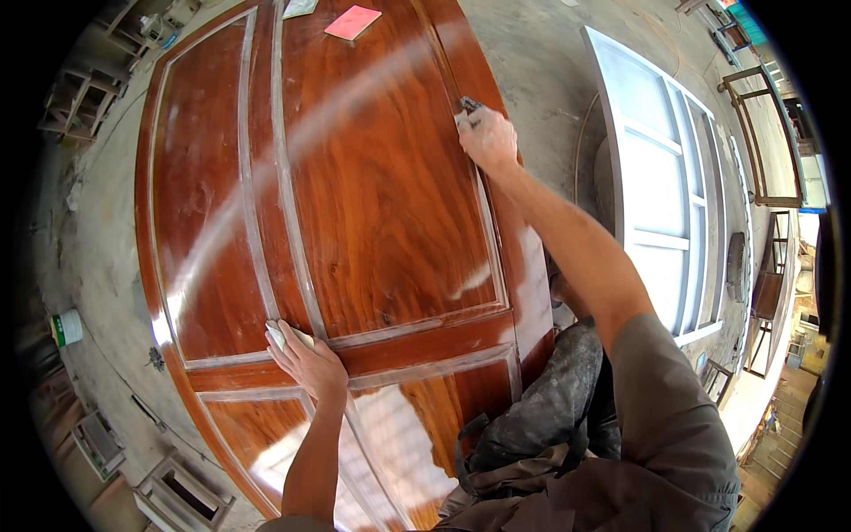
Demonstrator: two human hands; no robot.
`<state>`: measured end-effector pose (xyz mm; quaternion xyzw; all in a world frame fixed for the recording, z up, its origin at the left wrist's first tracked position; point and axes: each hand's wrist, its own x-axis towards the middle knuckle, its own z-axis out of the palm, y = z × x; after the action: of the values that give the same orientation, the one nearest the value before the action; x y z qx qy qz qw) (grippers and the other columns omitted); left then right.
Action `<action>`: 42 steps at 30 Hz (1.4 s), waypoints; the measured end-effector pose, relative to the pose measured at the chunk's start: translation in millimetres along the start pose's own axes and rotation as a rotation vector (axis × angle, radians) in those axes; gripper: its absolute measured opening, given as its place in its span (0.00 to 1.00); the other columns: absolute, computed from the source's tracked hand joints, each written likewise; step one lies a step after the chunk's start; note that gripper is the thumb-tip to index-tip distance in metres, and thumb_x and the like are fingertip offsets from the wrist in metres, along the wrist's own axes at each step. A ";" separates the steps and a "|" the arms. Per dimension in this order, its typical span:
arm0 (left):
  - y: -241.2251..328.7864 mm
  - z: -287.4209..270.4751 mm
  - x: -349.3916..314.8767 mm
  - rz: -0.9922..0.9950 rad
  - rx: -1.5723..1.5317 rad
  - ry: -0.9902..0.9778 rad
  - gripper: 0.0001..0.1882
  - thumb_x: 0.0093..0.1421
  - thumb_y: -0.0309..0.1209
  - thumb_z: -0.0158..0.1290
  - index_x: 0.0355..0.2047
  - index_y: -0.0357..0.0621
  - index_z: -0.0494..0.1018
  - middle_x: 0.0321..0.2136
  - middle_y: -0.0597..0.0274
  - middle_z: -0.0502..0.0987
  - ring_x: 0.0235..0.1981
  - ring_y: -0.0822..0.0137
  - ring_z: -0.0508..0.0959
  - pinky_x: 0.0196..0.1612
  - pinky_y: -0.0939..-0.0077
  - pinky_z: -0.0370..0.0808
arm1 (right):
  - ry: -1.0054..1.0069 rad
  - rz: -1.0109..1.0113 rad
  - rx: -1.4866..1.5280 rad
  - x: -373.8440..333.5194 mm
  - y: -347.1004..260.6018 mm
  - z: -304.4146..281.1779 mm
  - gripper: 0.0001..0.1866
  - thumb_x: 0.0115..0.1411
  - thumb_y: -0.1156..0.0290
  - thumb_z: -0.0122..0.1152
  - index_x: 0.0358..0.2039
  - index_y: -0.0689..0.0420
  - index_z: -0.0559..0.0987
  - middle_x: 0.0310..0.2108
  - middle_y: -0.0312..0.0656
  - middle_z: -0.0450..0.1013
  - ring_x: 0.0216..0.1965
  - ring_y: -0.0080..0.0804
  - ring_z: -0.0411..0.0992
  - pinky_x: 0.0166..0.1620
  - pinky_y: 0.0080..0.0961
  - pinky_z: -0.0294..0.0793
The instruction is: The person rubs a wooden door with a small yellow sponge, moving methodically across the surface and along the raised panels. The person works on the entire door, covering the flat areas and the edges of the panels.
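Observation:
A large glossy reddish-brown wooden door panel (381, 213) lies beneath me, with pale dusty streaks along its moulding grooves. My left hand (310, 363) rests on the cross rail near the middle, fingers closed over a pale folded sheet (282, 339) pressed against the wood. Farther off, my right hand (489, 140) is closed at the right-hand moulding. A small dark piece (471, 105) sticks out past its fingers; its kind cannot be made out. At the panel's far end lie a pink-red rectangular sheet (353, 23) and a pale grey-green one (300, 8).
A white-coated frame with crossbars (656, 142) stands to the right, beside a dark wooden frame (762, 133). Bare wooden frames (182, 496) sit at the lower left. A white and green bucket (66, 328) stands on the concrete floor (106, 239). My bent knee (541, 399) is by the panel's right edge.

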<state>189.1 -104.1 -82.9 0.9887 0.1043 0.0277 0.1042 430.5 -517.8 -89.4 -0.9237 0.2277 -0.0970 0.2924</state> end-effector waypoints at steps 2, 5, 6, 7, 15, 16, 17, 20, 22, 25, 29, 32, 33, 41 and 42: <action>-3.0 0.2 1.8 0.015 0.002 0.007 0.38 0.69 0.31 0.47 0.77 0.39 0.50 0.73 0.41 0.59 0.77 0.36 0.47 0.78 0.39 0.44 | -0.040 0.011 -0.031 61.4 -21.1 10.0 0.16 0.62 0.55 0.66 0.33 0.56 0.88 0.36 0.56 0.84 0.44 0.60 0.82 0.50 0.51 0.81; 0.0 2.2 0.8 0.077 -0.018 0.038 0.38 0.69 0.32 0.46 0.77 0.39 0.49 0.72 0.41 0.60 0.77 0.37 0.47 0.79 0.39 0.43 | -0.065 0.090 -0.025 111.5 -31.8 5.8 0.14 0.60 0.57 0.67 0.35 0.53 0.89 0.39 0.52 0.85 0.48 0.57 0.82 0.51 0.48 0.82; 0.1 3.0 1.5 0.076 -0.015 0.045 0.38 0.69 0.32 0.46 0.77 0.39 0.49 0.72 0.41 0.60 0.78 0.38 0.47 0.79 0.39 0.43 | -0.089 0.106 -0.011 111.9 -33.1 3.4 0.13 0.60 0.57 0.66 0.35 0.53 0.89 0.38 0.52 0.85 0.48 0.56 0.82 0.51 0.48 0.82; -1.7 4.0 1.4 0.075 -0.012 0.043 0.38 0.69 0.32 0.46 0.77 0.39 0.49 0.72 0.41 0.60 0.78 0.39 0.47 0.79 0.39 0.42 | -0.118 0.073 -0.040 103.3 -26.2 2.7 0.13 0.60 0.57 0.66 0.35 0.53 0.89 0.38 0.52 0.85 0.47 0.57 0.82 0.51 0.48 0.82; -16.5 9.5 5.5 0.110 -0.004 0.160 0.35 0.70 0.33 0.48 0.75 0.37 0.54 0.73 0.43 0.61 0.77 0.40 0.52 0.79 0.43 0.46 | -0.122 0.002 0.080 -185.6 23.5 -60.4 0.13 0.64 0.65 0.69 0.28 0.58 0.78 0.24 0.53 0.78 0.30 0.57 0.79 0.35 0.47 0.77; -11.9 12.7 5.7 0.112 0.001 0.151 0.35 0.70 0.34 0.47 0.75 0.37 0.55 0.72 0.43 0.62 0.76 0.41 0.54 0.79 0.44 0.47 | -0.119 0.008 0.124 -220.3 37.9 -71.7 0.10 0.62 0.69 0.68 0.29 0.59 0.77 0.24 0.52 0.78 0.30 0.56 0.79 0.35 0.45 0.77; -9.6 14.0 4.1 0.106 -0.002 0.137 0.34 0.70 0.34 0.47 0.75 0.37 0.55 0.72 0.43 0.62 0.76 0.41 0.54 0.79 0.45 0.47 | -0.150 0.056 0.108 -247.0 39.1 -85.1 0.09 0.62 0.70 0.67 0.30 0.61 0.77 0.25 0.52 0.78 0.30 0.56 0.78 0.35 0.44 0.76; -12.4 16.5 7.0 0.080 0.003 0.127 0.33 0.71 0.35 0.45 0.74 0.38 0.56 0.72 0.43 0.63 0.76 0.41 0.54 0.79 0.45 0.47 | -0.119 0.021 0.027 -271.6 46.3 -94.8 0.10 0.63 0.69 0.68 0.31 0.59 0.76 0.30 0.49 0.77 0.33 0.56 0.77 0.36 0.47 0.76; -11.6 18.5 6.8 0.091 -0.009 0.145 0.33 0.71 0.35 0.46 0.74 0.38 0.56 0.72 0.43 0.63 0.76 0.41 0.54 0.79 0.45 0.47 | -0.102 -0.044 -0.012 -265.6 47.3 -95.3 0.10 0.63 0.69 0.67 0.32 0.58 0.74 0.30 0.49 0.77 0.33 0.56 0.77 0.37 0.49 0.76; -14.3 17.1 4.3 0.057 0.013 0.115 0.34 0.70 0.34 0.47 0.75 0.38 0.55 0.71 0.43 0.63 0.76 0.42 0.53 0.80 0.45 0.46 | -0.079 -0.106 -0.107 -263.8 46.7 -87.7 0.10 0.64 0.68 0.66 0.32 0.57 0.73 0.31 0.50 0.77 0.34 0.58 0.77 0.37 0.52 0.77; -10.8 11.0 1.3 0.067 0.008 0.104 0.36 0.69 0.32 0.49 0.75 0.39 0.54 0.71 0.44 0.64 0.77 0.43 0.52 0.80 0.45 0.46 | -0.063 -0.176 -0.147 -231.7 47.7 -73.1 0.10 0.65 0.69 0.63 0.32 0.57 0.72 0.33 0.52 0.77 0.34 0.61 0.77 0.38 0.55 0.77; -2.9 6.7 4.1 0.102 -0.008 0.113 0.34 0.72 0.32 0.45 0.76 0.39 0.54 0.74 0.44 0.59 0.76 0.42 0.53 0.79 0.45 0.46 | 0.032 -0.221 -0.193 -151.2 31.9 -53.3 0.09 0.66 0.66 0.61 0.33 0.58 0.73 0.34 0.54 0.77 0.35 0.62 0.78 0.38 0.56 0.78; -2.5 7.5 4.9 0.092 -0.006 0.100 0.35 0.71 0.32 0.47 0.76 0.39 0.53 0.73 0.44 0.60 0.77 0.42 0.52 0.80 0.45 0.46 | 0.037 -0.266 -0.204 -122.6 27.3 -48.2 0.10 0.66 0.66 0.60 0.34 0.58 0.73 0.34 0.55 0.78 0.35 0.63 0.78 0.38 0.56 0.78; -13.0 3.1 1.7 0.016 0.029 0.024 0.39 0.68 0.29 0.50 0.77 0.41 0.50 0.74 0.44 0.57 0.79 0.42 0.46 0.80 0.44 0.43 | -0.208 -0.102 -0.104 -250.6 49.4 -82.8 0.08 0.62 0.69 0.65 0.32 0.57 0.74 0.32 0.52 0.77 0.35 0.59 0.78 0.39 0.53 0.79; -6.3 4.2 2.2 0.004 0.025 0.007 0.39 0.68 0.29 0.50 0.77 0.41 0.49 0.75 0.44 0.56 0.79 0.42 0.45 0.80 0.43 0.43 | -0.185 -0.122 -0.123 -235.6 50.3 -83.2 0.09 0.61 0.69 0.65 0.31 0.57 0.74 0.32 0.52 0.77 0.35 0.59 0.78 0.39 0.53 0.79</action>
<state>190.2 -98.5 -88.3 0.9900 0.1030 0.0300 0.0914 179.4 -483.0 -62.2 -0.9570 0.1484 -0.0149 0.2487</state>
